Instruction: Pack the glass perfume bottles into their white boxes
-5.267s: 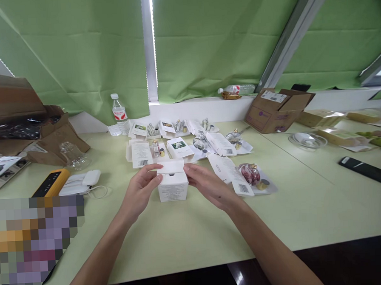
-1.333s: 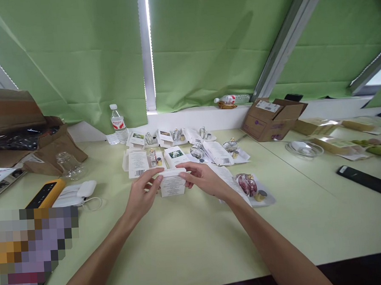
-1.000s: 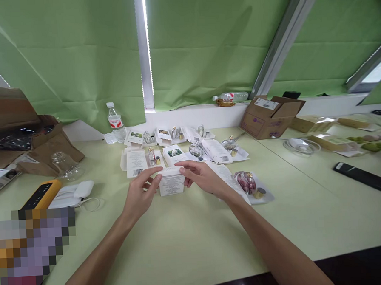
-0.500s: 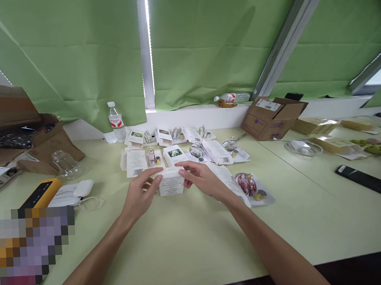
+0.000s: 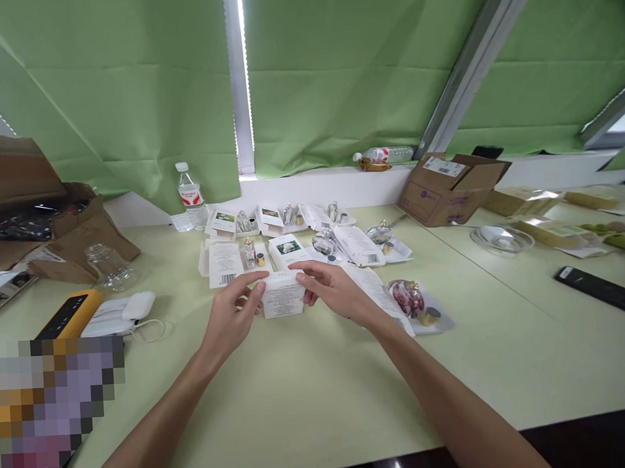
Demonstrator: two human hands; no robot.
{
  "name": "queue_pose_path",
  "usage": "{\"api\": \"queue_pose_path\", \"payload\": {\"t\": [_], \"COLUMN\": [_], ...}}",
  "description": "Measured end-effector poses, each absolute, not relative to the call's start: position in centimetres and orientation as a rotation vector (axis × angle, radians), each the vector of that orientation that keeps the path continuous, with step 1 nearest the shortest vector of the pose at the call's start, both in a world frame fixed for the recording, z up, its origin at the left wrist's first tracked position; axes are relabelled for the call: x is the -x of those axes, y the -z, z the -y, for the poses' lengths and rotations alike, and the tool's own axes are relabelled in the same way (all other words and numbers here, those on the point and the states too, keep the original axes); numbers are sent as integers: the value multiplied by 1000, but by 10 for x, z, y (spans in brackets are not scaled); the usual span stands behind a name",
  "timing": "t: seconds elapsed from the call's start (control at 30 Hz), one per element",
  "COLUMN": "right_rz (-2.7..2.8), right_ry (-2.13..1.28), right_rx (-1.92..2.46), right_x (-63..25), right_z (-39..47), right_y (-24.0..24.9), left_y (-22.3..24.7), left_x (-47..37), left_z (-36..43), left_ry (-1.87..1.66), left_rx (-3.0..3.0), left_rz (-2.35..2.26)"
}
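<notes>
A small white box (image 5: pixel 283 296) with printed text on its front stands upright on the pale table, between my hands. My left hand (image 5: pixel 237 306) grips its left side, thumb and index finger at the top corner. On its right side, my right hand (image 5: pixel 330 290) holds the upper edge with thumb and fingers. Just behind stands a white box with a flower picture (image 5: pixel 288 248). Around it lie opened white boxes with glass bottles, among them a small clear bottle (image 5: pixel 249 254) and a round bottle with a dark red pattern (image 5: pixel 406 297).
A water bottle (image 5: pixel 190 196) stands at the back. Cardboard boxes are at the left (image 5: pixel 13 173) and back right (image 5: pixel 446 188). A yellow power strip (image 5: pixel 70 315) and white charger (image 5: pixel 138 306) lie left, a black bar (image 5: pixel 603 292) right.
The view has shifted very slightly. Both hands keep nearly the same hold on the white box, and nothing else has visibly moved.
</notes>
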State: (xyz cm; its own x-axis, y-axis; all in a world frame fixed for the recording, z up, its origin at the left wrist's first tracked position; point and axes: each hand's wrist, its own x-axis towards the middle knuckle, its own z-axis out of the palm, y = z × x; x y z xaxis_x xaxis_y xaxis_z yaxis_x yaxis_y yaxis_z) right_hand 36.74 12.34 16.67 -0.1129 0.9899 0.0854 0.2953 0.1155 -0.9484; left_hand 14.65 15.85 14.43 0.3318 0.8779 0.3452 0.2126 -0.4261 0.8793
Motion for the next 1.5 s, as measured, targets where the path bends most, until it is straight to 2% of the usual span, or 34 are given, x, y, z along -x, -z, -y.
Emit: {"api": "queue_pose_path", "payload": {"t": [1.5], "right_rz": [1581], "right_ry": [-1079], "right_rx": [1288], "right_x": [-369], "right_z": [-123], "right_y": [-166], "left_y": [-143], "left_x": [-147], "left_z": [-158], "left_ry": [-1084], "left_rx": [-1792], "left_rz": [-968]}}
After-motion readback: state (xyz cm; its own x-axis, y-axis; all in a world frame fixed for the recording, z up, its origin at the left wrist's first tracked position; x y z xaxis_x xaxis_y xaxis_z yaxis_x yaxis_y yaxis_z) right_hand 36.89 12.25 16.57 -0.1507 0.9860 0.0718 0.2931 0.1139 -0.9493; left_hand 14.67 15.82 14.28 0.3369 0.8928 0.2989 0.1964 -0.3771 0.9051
